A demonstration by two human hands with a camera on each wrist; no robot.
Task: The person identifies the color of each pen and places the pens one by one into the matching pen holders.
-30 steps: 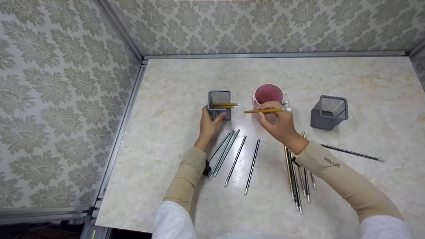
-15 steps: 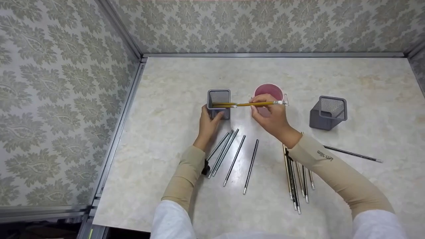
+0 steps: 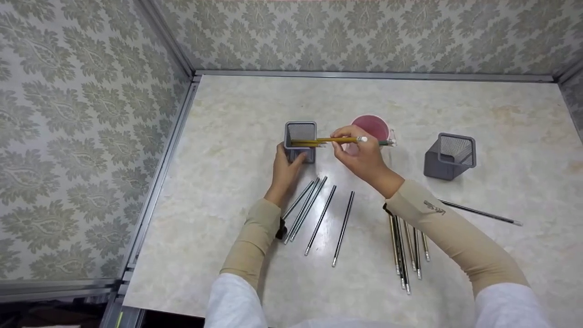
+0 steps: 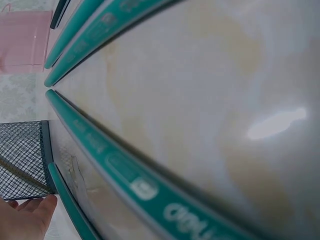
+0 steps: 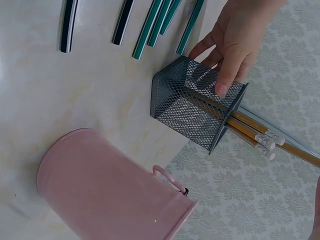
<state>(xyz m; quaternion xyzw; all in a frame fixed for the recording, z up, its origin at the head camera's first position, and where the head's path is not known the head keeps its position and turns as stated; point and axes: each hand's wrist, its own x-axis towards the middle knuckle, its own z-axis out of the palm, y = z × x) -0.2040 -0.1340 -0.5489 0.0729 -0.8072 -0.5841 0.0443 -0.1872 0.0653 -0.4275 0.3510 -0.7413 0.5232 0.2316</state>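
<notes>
My left hand (image 3: 286, 175) grips a grey mesh pencil holder (image 5: 187, 117), thumb along the near side and fingers round its left side. Several yellow pencils (image 5: 250, 131) with white erasers lean in this holder and stick out over its rim. Between thumb and fingers my right hand (image 3: 364, 155) pinches another yellow pencil (image 3: 328, 139), held nearly level with its eraser end to the right. Its left tip reaches the holder's right rim. In the right wrist view only a sliver of the right hand shows at the edge.
A pink bucket (image 3: 372, 124) with a green pencil (image 3: 385, 142) poking out stands behind my right hand. A second mesh holder (image 3: 439, 166) is farther right. Green pencils (image 3: 305, 209) and dark pencils (image 3: 344, 228) lie in front; a mixed bundle (image 3: 403, 255) lies under the right forearm.
My right hand has moved left with the yellow pencil, bringing its tip from beside the bucket to the mesh holder's rim. My left hand keeps its grip on the holder.
</notes>
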